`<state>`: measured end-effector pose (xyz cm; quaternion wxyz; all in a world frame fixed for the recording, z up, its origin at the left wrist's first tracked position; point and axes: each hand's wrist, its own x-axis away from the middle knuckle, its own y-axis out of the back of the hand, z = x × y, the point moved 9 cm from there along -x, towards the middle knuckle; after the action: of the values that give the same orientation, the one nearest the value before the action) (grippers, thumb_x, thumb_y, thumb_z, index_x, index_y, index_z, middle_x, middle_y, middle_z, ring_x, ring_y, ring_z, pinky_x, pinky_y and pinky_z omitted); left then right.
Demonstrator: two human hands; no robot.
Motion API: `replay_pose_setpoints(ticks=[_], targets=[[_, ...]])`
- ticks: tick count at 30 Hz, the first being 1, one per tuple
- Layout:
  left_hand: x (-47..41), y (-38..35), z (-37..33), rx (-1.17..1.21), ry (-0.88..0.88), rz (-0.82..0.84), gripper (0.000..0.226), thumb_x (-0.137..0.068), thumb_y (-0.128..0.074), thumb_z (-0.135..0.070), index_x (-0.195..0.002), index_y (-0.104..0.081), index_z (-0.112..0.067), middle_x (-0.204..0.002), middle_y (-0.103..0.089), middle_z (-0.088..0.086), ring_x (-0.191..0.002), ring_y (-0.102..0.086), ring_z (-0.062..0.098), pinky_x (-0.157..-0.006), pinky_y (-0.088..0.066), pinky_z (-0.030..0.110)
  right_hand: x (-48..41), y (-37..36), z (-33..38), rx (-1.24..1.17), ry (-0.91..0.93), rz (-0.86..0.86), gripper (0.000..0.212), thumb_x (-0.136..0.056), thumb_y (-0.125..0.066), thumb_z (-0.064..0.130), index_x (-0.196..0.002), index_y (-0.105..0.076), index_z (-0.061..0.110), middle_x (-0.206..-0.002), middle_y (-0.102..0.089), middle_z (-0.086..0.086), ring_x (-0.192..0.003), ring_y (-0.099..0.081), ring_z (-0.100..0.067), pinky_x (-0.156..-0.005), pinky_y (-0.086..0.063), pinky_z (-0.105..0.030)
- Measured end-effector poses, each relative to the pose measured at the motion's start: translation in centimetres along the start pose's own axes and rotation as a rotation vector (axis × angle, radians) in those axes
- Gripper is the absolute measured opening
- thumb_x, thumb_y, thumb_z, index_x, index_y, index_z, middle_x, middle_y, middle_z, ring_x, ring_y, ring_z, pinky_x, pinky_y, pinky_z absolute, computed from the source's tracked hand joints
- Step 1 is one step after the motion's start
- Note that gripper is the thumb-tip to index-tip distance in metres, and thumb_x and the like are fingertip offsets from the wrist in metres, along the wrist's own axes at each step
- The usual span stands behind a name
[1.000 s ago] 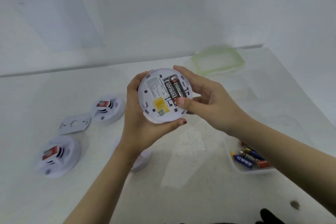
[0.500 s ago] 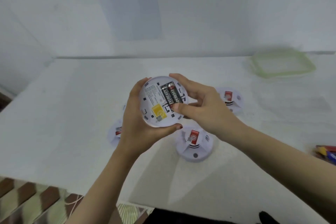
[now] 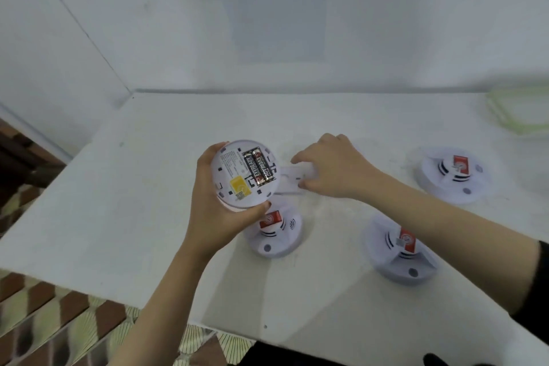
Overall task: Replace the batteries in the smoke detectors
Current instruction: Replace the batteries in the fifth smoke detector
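My left hand (image 3: 208, 211) grips a round white smoke detector (image 3: 234, 184) with its back side up, above the table. Two black batteries (image 3: 258, 168) sit side by side in its open compartment, next to a yellow label. My right hand (image 3: 332, 171) reaches down to the table just right of the detector and pinches a flat white cover plate (image 3: 289, 180) lying there. Three more white smoke detectors with red labels stand on the table: one under my left hand (image 3: 276, 235), one at front right (image 3: 401, 249), one at far right (image 3: 454, 174).
The white table (image 3: 133, 202) ends at a left edge and a near edge, with patterned floor (image 3: 59, 315) below. A green-rimmed clear lid (image 3: 523, 110) lies at the back right. A printed sheet (image 3: 273, 3) hangs on the white wall behind.
My right hand let go of the held detector and moved right and down onto the flat white plate on the table. The view swung left; the battery tray left the frame.
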<state>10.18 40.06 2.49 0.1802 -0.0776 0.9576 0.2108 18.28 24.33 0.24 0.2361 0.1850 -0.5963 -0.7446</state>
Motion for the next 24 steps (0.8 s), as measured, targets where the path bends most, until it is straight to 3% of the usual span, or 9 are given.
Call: replay_pose_setpoints(ticks=[3, 9, 14, 16, 18, 20, 22, 24], targets=[[-0.8, 1.3, 1.7, -0.001, 0.002, -0.003, 0.091, -0.05, -0.084, -0.016, -0.124, -0.034, -0.032, -0.114, -0.044, -0.043, -0.113, -0.049, -0.012, -0.085, -0.043, 0.005, -1.5, -1.4, 1.4, 0.259, 0.07, 0.041, 0.043, -0.079, -0.057, 0.054, -0.113, -0.06, 0.028, -0.103, -0.065, 0.004, -0.102, -0.044, -0.02, -0.079, -0.022, -0.035], [-2.2, 2.2, 4.2, 0.048, 0.059, 0.029, 0.089, -0.048, -0.08, -0.031, -0.124, -0.035, -0.032, -0.114, -0.047, -0.041, -0.113, -0.052, -0.009, -0.085, -0.046, 0.008, -3.5, -2.1, 1.2, 0.248, 0.023, 0.045, 0.051, -0.074, -0.056, 0.058, -0.109, -0.062, 0.023, -0.094, -0.062, 0.002, -0.094, -0.046, -0.021, -0.079, -0.025, -0.034], [-3.1, 2.7, 6.4, 0.054, 0.102, 0.02, 0.09, -0.045, -0.081, -0.033, -0.124, -0.037, -0.033, -0.116, -0.05, -0.036, -0.111, -0.053, -0.008, -0.084, -0.047, 0.009, -3.9, 0.3, -0.9, 0.094, -0.215, -0.122, 0.046, -0.072, -0.056, 0.057, -0.104, -0.064, 0.024, -0.094, -0.059, 0.001, -0.092, -0.045, -0.023, -0.079, -0.025, -0.034], [-3.7, 2.6, 7.4, 0.047, 0.114, 0.022, 0.093, -0.045, -0.082, -0.033, -0.127, -0.04, -0.025, -0.123, -0.051, -0.021, -0.114, -0.053, -0.004, -0.087, -0.048, 0.013, -3.8, 0.9, -1.4, -0.032, -0.265, -0.182, 0.048, -0.073, -0.06, 0.055, -0.112, -0.062, 0.028, -0.104, -0.06, 0.003, -0.1, -0.046, -0.022, -0.082, -0.024, -0.034], [-4.6, 2.2, 8.5, -0.023, 0.099, 0.047, 0.095, -0.044, -0.087, -0.034, -0.128, -0.045, -0.018, -0.128, -0.051, -0.002, -0.122, -0.051, 0.013, -0.095, -0.05, 0.03, -4.0, 1.0, -1.2, -0.222, -0.253, -0.2, 0.053, -0.07, -0.061, 0.058, -0.115, -0.059, 0.031, -0.107, -0.058, 0.008, -0.103, -0.045, -0.02, -0.082, -0.023, -0.032], [-5.5, 1.3, 9.4, -0.074, 0.092, 0.103, 0.096, -0.045, -0.09, -0.036, -0.13, -0.048, -0.02, -0.128, -0.052, 0.003, -0.122, -0.051, 0.025, -0.095, -0.049, 0.044, -4.2, 0.9, -0.3, -0.368, -0.184, -0.199, 0.059, -0.064, -0.058, 0.059, -0.117, -0.057, 0.034, -0.109, -0.056, 0.012, -0.104, -0.043, -0.015, -0.084, -0.022, -0.03], [-5.7, 0.7, 9.6, -0.046, 0.118, 0.121, 0.096, -0.043, -0.089, -0.037, -0.13, -0.047, -0.034, -0.128, -0.053, -0.007, -0.121, -0.053, 0.019, -0.095, -0.05, 0.041, -4.3, 0.6, 0.7, -0.395, -0.098, -0.178, 0.061, -0.067, -0.065, 0.054, -0.124, -0.054, 0.034, -0.116, -0.054, 0.01, -0.109, -0.039, -0.013, -0.09, -0.023, -0.031], [-5.4, 0.1, 9.7, 0.027, 0.161, 0.117, 0.1, -0.038, -0.086, -0.038, -0.13, -0.046, -0.035, -0.127, -0.051, -0.013, -0.119, -0.053, 0.004, -0.094, -0.05, 0.025, -4.5, 0.3, 1.4, -0.345, -0.038, -0.15, 0.063, -0.07, -0.068, 0.048, -0.129, -0.051, 0.033, -0.122, -0.052, 0.009, -0.111, -0.036, -0.012, -0.091, -0.021, -0.029]])
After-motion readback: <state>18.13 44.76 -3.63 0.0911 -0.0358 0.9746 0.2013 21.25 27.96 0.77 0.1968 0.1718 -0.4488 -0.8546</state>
